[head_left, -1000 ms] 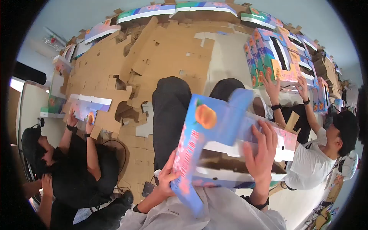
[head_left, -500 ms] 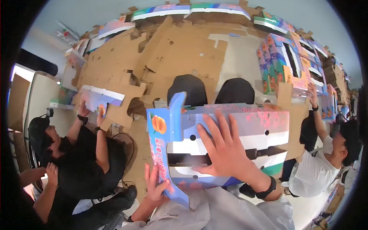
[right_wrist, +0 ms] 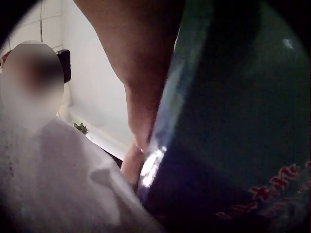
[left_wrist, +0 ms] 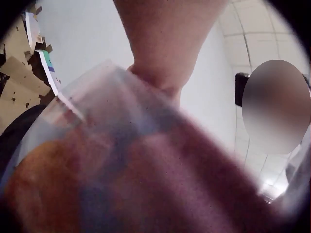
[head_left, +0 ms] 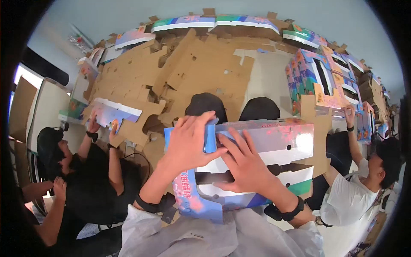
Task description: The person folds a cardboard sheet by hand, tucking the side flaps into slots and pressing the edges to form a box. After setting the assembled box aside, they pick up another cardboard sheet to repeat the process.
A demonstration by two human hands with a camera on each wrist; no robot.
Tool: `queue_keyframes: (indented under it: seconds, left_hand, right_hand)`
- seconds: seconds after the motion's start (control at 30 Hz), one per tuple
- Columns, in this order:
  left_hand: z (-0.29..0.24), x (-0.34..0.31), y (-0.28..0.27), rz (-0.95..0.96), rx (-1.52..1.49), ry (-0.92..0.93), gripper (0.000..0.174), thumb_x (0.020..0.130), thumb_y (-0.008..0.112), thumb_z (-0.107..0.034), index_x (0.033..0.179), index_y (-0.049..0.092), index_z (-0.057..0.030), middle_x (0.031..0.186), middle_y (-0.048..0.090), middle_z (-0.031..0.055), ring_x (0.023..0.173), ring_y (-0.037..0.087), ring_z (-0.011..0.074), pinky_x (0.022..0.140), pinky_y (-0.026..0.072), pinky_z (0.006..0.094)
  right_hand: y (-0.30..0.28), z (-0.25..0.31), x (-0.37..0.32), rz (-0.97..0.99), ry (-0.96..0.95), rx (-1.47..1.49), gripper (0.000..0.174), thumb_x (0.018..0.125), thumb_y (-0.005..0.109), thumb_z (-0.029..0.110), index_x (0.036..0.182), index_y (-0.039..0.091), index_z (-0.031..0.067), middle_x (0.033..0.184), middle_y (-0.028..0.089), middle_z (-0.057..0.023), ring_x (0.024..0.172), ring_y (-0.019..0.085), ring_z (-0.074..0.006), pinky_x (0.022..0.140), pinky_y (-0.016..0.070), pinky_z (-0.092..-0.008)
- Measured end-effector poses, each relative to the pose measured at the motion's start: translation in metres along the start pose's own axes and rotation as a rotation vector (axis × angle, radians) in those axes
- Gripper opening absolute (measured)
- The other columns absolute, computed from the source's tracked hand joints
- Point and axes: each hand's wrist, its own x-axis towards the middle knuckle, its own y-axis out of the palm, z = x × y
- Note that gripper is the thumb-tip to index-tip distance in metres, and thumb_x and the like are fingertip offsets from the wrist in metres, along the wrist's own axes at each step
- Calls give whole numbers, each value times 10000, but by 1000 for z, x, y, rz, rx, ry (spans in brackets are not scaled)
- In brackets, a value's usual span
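Head view: wearer's L hand [head_left: 186, 147] is at approx 10 o'clock on the printed carton [head_left: 278, 139], fingers bent over the blue flap [head_left: 209, 139], thumb out toward 3 o'clock; I read it as gripping the flap, prob. to control that end. R hand [head_left: 248, 171] is open, fingers spread on the carton's upper face beside the dark slot [head_left: 299, 168], prob. to steady it. Carton lies crosswise in front of the wearer's torso, at approx 5 o'clock from frame ctr, just below the knees [head_left: 259, 109]; likely kept close so both hands reach it. Flat cardboard [head_left: 205, 64] at 12, stacked cartons [head_left: 310, 79] at 2, person in black [head_left: 92, 180] at 8, person in white [head_left: 353, 188] at 4.

L wrist view: blurry printed panel [left_wrist: 146, 179] fills approx 6 o'clock, bare skin [left_wrist: 165, 39] above at 12. Can't tell finger pose from here, too close.

R wrist view: dark glossy panel [right_wrist: 233, 111] at 3, red lettering [right_wrist: 284, 179] at approx 4, light shirt [right_wrist: 58, 174] at 8. Panel sits right against the cam, so R fingers n/v; open state comes from head cam only.
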Motion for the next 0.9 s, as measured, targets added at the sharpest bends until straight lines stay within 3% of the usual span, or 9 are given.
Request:
queue_keyframes:
  seconds: [0.07, 0.1, 0.2, 0.27, 0.43, 0.63, 0.9]
  left_hand:
    - [-1, -3, 1, 222, 122, -45, 664, 625, 831, -471, 1082, 573, -64, 947, 622, 102, 850, 588, 274, 753, 409, 391]
    - [-3, -3, 0, 192, 139, -17, 674, 622, 817, -502, 1089, 594, -69, 829, 614, 69, 782, 585, 259, 732, 403, 375]
    - [-1, -7, -5, 222, 112, -16, 682, 554, 841, -474, 1065, 611, -85, 865, 627, 68, 787, 586, 273, 735, 410, 382]
    - [-3, -6, -9, 205, 45, -10, 679, 551, 838, -459, 1073, 617, -85, 887, 635, 70, 795, 587, 273, 751, 411, 372]
    - [-4, -3, -8, 259, -22, 27, 654, 591, 810, -361, 1145, 626, -65, 1010, 667, 114, 889, 629, 289, 780, 440, 372]
    - [-3, -4, -7, 187, -1, 21, 639, 588, 796, -320, 1146, 633, -55, 1030, 673, 126, 933, 644, 298, 778, 455, 381]
    - [-9, -5, -9, 110, 32, 43, 636, 599, 792, -270, 1174, 632, -48, 1030, 673, 77, 979, 639, 276, 820, 459, 386]
  right_hand:
    - [-6, -3, -4, 1, 17, -14, 712, 674, 770, 441, 1185, 575, -15, 1371, 437, -197, 1314, 358, -421, 1070, 279, -594]
    - [-13, -5, -9, 14, 25, -46, 691, 665, 783, 416, 1191, 582, 15, 1373, 446, -187, 1306, 377, -407, 1072, 285, -577]
    - [-44, -16, -29, 2, 99, -167, 714, 602, 827, 392, 1204, 595, 85, 1377, 469, -159, 1272, 438, -361, 1071, 304, -536]
    - [-56, -32, -40, -7, 289, -229, 771, 571, 830, 447, 1209, 593, 84, 1379, 470, -157, 1268, 442, -352, 1058, 313, -533]
    - [-49, -50, -41, -86, 230, -223, 796, 535, 830, 507, 1166, 619, 70, 1323, 529, -161, 1219, 491, -364, 1026, 344, -531]
    - [-56, -54, -21, -120, 140, -236, 749, 541, 846, 506, 1106, 655, 52, 1272, 575, -162, 1182, 541, -375, 1017, 392, -534]
    - [-58, -59, -15, -124, 143, -200, 753, 529, 859, 482, 1114, 660, 52, 1275, 578, -148, 1188, 540, -352, 1025, 384, -531]
